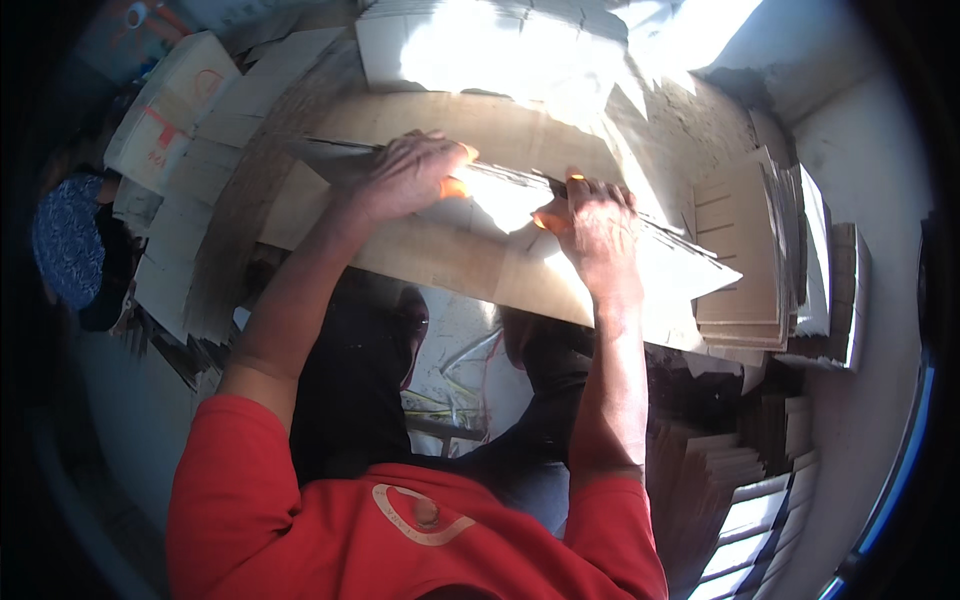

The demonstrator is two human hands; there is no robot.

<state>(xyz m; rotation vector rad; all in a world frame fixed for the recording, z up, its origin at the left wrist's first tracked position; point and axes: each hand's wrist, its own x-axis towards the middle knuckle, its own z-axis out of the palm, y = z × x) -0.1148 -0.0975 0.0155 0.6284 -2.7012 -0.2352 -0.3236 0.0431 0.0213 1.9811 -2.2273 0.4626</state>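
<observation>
Two hands worked in the head view, both the person's own, and both bare forearms came up from the sleeves of a red shirt [400, 540]. One flat cardboard sheet [520, 262] lay across the person's lap, and it was the only piece being handled. The left hand [408, 175] was curled over the sheet's far edge near its left end, fingers clenched around the board. The right hand [596, 225] gripped the same far edge a little to the right, its fingers hooked over the top. The two hands were near each other but apart, with a sunlit patch of board between them.

The sheet was plain brown corrugated board, long and thin, tilted so its right end ran down toward the stacks on that side. Strong light washed out its middle, and its left end stayed in shadow. Small orange spots showed at the fingertips of both hands; what they were could not be told.

Around it at least three piles of cardboard could be counted. One stack of folded flat pieces [745, 260] stood just beside the sheet's right end. A second fanned pile [740, 500] sat below it at the lower right. A third loose spread of light boards [190, 130] covered the upper left. A bright sheet [480, 45] lay beyond the far edge.
</observation>
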